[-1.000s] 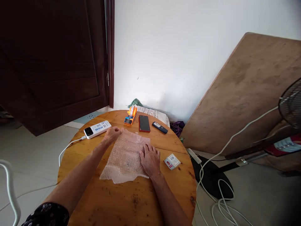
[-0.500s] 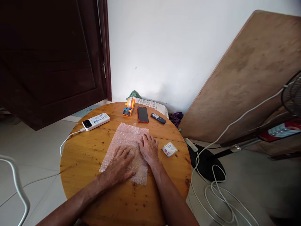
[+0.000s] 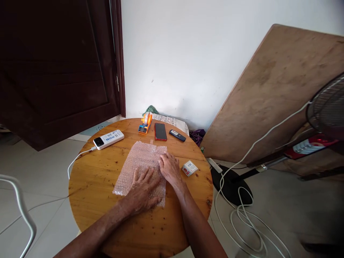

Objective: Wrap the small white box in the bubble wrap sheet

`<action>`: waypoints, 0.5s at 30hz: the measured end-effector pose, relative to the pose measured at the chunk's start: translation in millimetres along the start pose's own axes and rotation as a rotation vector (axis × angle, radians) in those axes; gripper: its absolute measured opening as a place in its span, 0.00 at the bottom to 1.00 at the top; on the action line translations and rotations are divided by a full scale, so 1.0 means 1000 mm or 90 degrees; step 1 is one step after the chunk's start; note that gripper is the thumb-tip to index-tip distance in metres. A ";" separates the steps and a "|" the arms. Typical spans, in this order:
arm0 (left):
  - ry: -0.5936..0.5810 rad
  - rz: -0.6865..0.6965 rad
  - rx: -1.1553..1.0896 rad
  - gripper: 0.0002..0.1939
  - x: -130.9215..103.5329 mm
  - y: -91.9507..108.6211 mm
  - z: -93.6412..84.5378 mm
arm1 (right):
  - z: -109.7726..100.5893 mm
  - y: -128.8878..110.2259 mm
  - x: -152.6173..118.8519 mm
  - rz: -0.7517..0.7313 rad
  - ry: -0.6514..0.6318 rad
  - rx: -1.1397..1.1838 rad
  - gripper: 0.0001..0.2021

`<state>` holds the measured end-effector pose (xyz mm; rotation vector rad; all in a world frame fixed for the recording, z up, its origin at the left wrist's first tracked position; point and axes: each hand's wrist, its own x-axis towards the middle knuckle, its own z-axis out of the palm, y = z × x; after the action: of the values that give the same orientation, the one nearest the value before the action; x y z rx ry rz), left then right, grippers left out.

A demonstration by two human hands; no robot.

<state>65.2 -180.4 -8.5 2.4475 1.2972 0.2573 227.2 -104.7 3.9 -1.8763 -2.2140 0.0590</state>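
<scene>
A sheet of clear, pinkish bubble wrap (image 3: 142, 157) lies flat on the round wooden table (image 3: 94, 193). Across its lower middle rests my left hand (image 3: 145, 190), palm down with fingers spread. My right hand (image 3: 170, 167) lies on the sheet's right edge, fingers stretched forward and slightly bent, holding nothing. Just right of that hand is a small flat white packet with a red mark (image 3: 189, 168). Beyond the sheet's far edge a small piece of clear tape (image 3: 151, 142) shows on the wood.
Along the table's far side stand an orange tape dispenser (image 3: 145, 123), a red-edged phone (image 3: 160, 131) and a dark handheld device (image 3: 177, 135). A white power bank (image 3: 109, 139) with a cable sits at the left. Right of the table are a fan (image 3: 326, 107) and coiled cables.
My left hand has slid a little to the right and toward me over the bubble wrap. My right hand stays near the sheet's right edge. The camera view has shifted slightly.
</scene>
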 end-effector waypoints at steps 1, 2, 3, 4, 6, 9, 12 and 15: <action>0.000 -0.001 0.002 0.39 0.000 -0.001 0.001 | -0.009 0.000 -0.002 -0.004 -0.003 -0.019 0.14; 0.002 0.000 0.003 0.38 0.000 -0.002 0.002 | -0.020 0.001 -0.005 -0.006 -0.001 -0.038 0.15; 0.006 0.002 0.001 0.36 0.000 -0.004 0.003 | -0.030 0.004 -0.008 -0.004 0.001 -0.055 0.16; 0.010 0.004 -0.001 0.35 0.000 -0.005 0.004 | -0.040 0.009 -0.012 0.003 0.004 -0.071 0.17; 0.015 0.006 -0.007 0.34 0.000 -0.007 0.006 | -0.055 0.026 -0.021 0.031 0.012 -0.105 0.20; 0.027 0.007 -0.009 0.34 0.000 -0.008 0.010 | -0.064 0.060 -0.035 0.127 -0.012 -0.143 0.25; 0.035 0.006 -0.010 0.35 0.000 -0.007 0.013 | -0.062 0.084 -0.047 0.207 -0.052 -0.088 0.20; 0.040 0.006 -0.014 0.35 -0.001 -0.007 0.014 | -0.060 0.082 -0.052 0.250 -0.017 0.066 0.18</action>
<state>64.0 -180.6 -24.0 2.4461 1.3014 0.3509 327.0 -148.5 39.0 -2.2301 -1.7873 0.2623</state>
